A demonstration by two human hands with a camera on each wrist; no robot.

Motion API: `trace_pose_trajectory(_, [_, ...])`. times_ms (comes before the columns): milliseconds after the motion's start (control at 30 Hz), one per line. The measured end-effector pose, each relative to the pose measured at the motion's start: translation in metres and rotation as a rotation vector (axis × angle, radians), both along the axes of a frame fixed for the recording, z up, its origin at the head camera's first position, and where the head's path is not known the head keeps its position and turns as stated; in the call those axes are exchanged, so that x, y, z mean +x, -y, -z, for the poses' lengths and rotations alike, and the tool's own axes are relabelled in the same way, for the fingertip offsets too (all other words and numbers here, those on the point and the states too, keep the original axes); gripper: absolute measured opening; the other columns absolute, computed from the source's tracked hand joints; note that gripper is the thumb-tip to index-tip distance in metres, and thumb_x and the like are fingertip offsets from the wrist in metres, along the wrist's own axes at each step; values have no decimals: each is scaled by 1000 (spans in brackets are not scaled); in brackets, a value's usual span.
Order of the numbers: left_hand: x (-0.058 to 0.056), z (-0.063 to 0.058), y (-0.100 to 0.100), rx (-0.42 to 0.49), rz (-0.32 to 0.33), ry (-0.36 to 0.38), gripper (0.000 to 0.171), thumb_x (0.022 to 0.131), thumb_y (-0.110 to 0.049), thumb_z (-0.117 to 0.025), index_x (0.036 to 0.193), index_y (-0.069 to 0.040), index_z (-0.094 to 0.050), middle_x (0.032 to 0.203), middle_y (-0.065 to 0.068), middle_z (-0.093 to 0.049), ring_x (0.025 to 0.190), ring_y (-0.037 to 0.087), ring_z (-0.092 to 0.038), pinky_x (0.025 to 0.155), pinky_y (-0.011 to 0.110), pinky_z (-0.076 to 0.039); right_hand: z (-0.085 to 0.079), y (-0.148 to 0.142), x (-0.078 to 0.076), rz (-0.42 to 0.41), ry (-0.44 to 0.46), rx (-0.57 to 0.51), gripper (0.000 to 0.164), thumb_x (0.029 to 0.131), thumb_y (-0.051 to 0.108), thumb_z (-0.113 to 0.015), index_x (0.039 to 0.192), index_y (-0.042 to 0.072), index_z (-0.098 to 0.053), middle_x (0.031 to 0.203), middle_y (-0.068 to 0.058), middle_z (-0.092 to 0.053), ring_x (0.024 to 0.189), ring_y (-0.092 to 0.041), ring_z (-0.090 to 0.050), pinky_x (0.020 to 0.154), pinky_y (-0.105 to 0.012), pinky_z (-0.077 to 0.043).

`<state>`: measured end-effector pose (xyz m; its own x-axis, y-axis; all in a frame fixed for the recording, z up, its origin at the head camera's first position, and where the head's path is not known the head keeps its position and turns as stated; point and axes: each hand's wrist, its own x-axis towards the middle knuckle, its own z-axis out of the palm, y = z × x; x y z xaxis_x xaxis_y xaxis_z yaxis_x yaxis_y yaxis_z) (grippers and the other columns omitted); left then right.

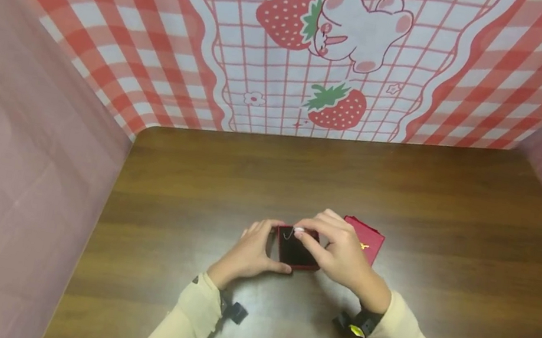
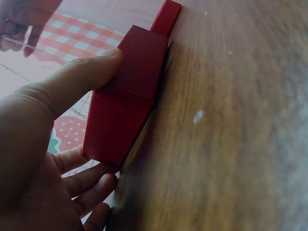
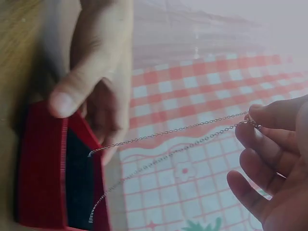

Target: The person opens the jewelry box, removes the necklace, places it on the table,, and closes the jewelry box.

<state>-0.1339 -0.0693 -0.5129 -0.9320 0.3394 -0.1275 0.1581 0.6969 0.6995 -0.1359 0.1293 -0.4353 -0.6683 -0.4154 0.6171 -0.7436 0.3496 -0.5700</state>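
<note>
A small red jewelry box (image 1: 305,268) with a dark inside sits uncovered on the table. My left hand (image 1: 250,252) grips it from the side; in the left wrist view the thumb presses one red wall (image 2: 120,120) and the fingers reach the other side. Above the box, my right hand (image 1: 342,257) pinches a thin chain necklace (image 3: 178,129) between thumb and index finger. In the right wrist view two strands run taut from the fingertips down to the dark insert (image 3: 79,180). Their lower ends meet the insert.
To the right of the box, partly behind the right hand, lies a red piece with a gold mark (image 1: 369,239). The wooden table (image 1: 194,180) ends at a checked strawberry cloth (image 1: 221,83) behind and pink cloth (image 1: 26,152) at the left.
</note>
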Motion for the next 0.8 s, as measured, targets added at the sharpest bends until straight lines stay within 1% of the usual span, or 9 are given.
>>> trace_pose_trajectory(200, [1,-2,1,28,1,-10,93,64,-45,-88,139,-14,-43,139,9,-53,130,30,-45,110,49,-32,-14,-1,-1,8,-17,-31,15,77,-3,-75,87,7,-73,74,1,-68,72,-12,-54,58,-15,-39])
trace_pose_trajectory(300, [2,-2,1,32,4,-11,92,64,-45,-88,138,-15,-43,139,9,-53,129,29,-45,110,49,-32,-19,-1,-1,7,-34,-42,15,77,-5,-74,87,6,-73,75,0,-69,74,-12,-56,59,-16,-39])
trace_pose_trajectory(533, [2,1,1,19,10,-2,91,64,-43,-88,138,-17,-43,139,8,-53,130,28,-45,110,48,-33,-24,-2,0,3,-51,-38,16,77,-4,-74,87,8,-73,75,0,-69,74,-11,-56,62,-18,-41])
trace_pose_trajectory(667, [2,0,1,19,6,3,91,63,-43,-88,138,-18,-43,139,7,-53,128,27,-45,109,47,-33,-32,-2,3,-13,-63,-54,2,86,7,-72,87,8,-73,75,0,-70,74,-11,-56,65,-21,-43])
trace_pose_trajectory(700, [2,-1,1,23,3,5,91,63,-43,-89,138,-18,-43,139,7,-53,128,27,-45,109,47,-33,-35,-1,4,-18,-71,-64,4,88,10,-71,87,7,-73,75,-1,-70,74,-11,-56,66,-21,-43])
trace_pose_trajectory(800, [2,-2,1,28,-2,4,92,63,-42,-89,138,-16,-43,139,9,-53,129,29,-45,110,49,-33,-44,0,4,-38,-105,-96,19,94,21,-65,86,5,-73,74,-2,-69,73,-11,-55,67,-21,-43])
